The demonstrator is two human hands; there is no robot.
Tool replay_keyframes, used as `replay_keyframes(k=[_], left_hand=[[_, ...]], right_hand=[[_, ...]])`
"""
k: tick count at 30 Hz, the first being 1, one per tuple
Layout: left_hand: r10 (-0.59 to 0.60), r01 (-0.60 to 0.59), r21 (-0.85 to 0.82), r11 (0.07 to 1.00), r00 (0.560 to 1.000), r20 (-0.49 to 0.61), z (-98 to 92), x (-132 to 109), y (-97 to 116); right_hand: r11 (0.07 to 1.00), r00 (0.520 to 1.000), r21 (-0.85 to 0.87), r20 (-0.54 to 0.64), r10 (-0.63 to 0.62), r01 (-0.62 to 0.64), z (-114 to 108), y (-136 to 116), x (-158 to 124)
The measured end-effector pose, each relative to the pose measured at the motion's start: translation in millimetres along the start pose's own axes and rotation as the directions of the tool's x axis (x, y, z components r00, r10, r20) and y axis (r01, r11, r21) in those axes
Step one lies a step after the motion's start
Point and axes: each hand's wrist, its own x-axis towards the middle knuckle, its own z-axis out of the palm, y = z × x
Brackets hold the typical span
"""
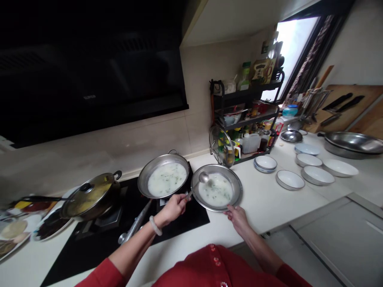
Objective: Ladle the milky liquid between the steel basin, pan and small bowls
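Note:
My left hand [173, 208], with a pale bracelet at its wrist, is closed around the handle of a metal ladle [204, 177]. The ladle's bowl hangs over a wide metal basin [238, 191] that holds white soup with green bits [217, 191]. At the basin's near rim, my right hand [237, 217] is closed on the edge with its fingertips. Left of the basin, a steel pan [143, 181] on the stove contains similar white soup, its long handle pointing toward me.
A lidded pot [89, 197] stands on the left of the black stove [70, 255]. Several shallow bowls [289, 180] sit on the right counter. Behind the basin, a glass lid [222, 146] leans on a black spice rack [248, 123]. A range hood [89, 71] hangs above.

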Motion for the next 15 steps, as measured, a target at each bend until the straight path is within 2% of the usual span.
replay_keyframes(k=[1,3,6,10,15], left_hand=[[-0.065,0.064,-0.141,0.988,0.998,0.003,-6.2,-1.9,5.1],[-0.112,0.093,-0.373,0.923,0.993,-0.029,-23.1,-6.7,14.2],[-0.124,0.045,-0.491,0.87,0.984,-0.13,-54.7,-13.7,19.2],[-0.205,0.071,-0.426,0.902,0.938,-0.279,-88.9,-16.8,5.9],[-0.304,0.2,-0.271,0.942,0.85,-0.429,-102.5,-14.9,-17.3]], right_hand=[[1.0,1.0,-0.001,0.001,0.001,-0.001,-0.3,0.1,0.1],[1.0,1.0,-0.003,0.002,0.001,-0.001,-0.7,0.2,0.5],[1.0,1.0,-0.005,0.003,0.002,-0.002,-0.9,0.1,1.0],[1.0,1.0,-0.003,0.009,0.002,-0.002,-0.8,-0.3,1.2],[1.0,1.0,0.003,0.007,0.001,-0.001,-1.1,0.0,1.6]])
